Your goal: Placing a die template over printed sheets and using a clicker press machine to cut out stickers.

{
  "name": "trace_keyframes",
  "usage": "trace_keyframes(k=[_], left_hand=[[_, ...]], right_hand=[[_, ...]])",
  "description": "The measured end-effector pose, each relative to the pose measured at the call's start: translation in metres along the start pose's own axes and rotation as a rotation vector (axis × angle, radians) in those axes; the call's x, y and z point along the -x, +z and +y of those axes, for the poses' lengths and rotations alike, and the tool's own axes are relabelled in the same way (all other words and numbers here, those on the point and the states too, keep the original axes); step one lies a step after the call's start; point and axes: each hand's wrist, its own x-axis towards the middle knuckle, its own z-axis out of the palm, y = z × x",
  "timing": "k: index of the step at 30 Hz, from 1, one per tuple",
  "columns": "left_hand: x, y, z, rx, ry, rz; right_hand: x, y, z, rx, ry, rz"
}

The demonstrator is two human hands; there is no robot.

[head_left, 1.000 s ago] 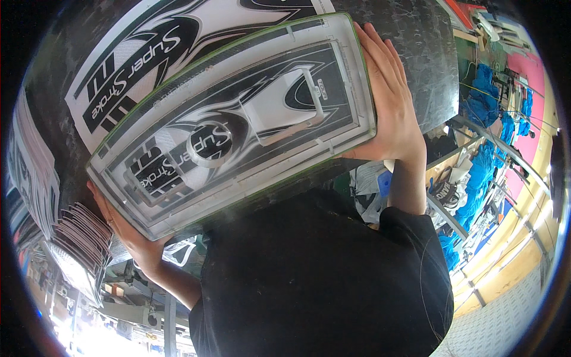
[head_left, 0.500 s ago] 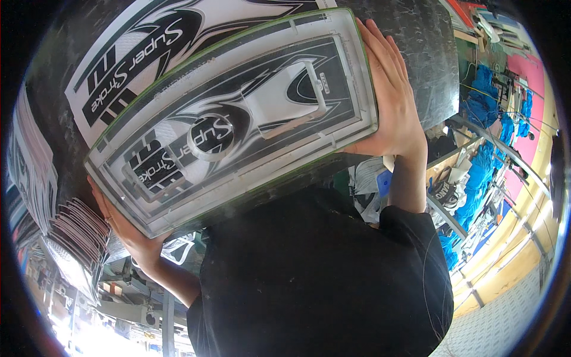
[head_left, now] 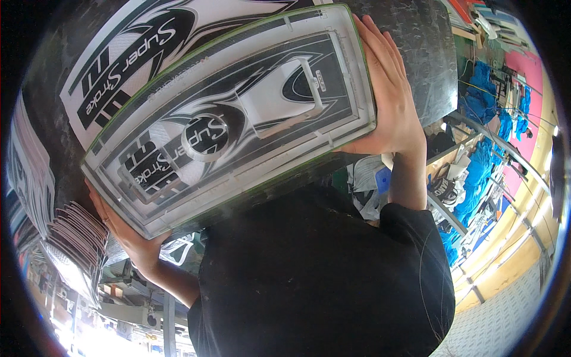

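A clear, long rectangular template with a raised rim and green edges (head_left: 355,83) lies tilted across the upper middle of the view, held at both ends. My right hand (head_left: 386,101) presses against its right end, fingers stretched along the side and the thumb near the lower corner. At the lower left corner my left hand (head_left: 128,232) grips the other end; part of its fingers is hidden by the template. A white sheet printed in black and grey (head_left: 157,38) reaches out past the template's far edge. Similar print shows through the clear middle, around a round ring and a rectangular frame.
The dark worktop (head_left: 428,53) spreads behind the template. At the left edge stand a fanned stack of sheets (head_left: 77,232) and more printed sheets (head_left: 30,160). Metal shelving with blue material (head_left: 476,160) is on the right.
The template and the printed sheet sit slightly further left in the view. Both hands keep their places at the template's ends.
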Motion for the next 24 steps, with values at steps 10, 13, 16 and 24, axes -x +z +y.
trace_keyframes(k=[10,13,16,24], left_hand=[[-0.014,0.000,0.009,-0.003,0.101,0.053],[-0.015,-0.001,0.013,0.003,0.093,0.051],[-0.009,-0.003,0.012,0.028,0.042,0.009],[0.000,-0.001,0.001,0.003,0.024,-0.038]], right_hand=[[0.000,0.000,0.003,0.017,-0.021,-0.001],[0.000,0.000,0.002,0.029,-0.013,-0.015],[0.001,0.000,0.003,0.027,-0.008,-0.022],[0.003,0.001,0.005,0.014,-0.014,-0.019]])
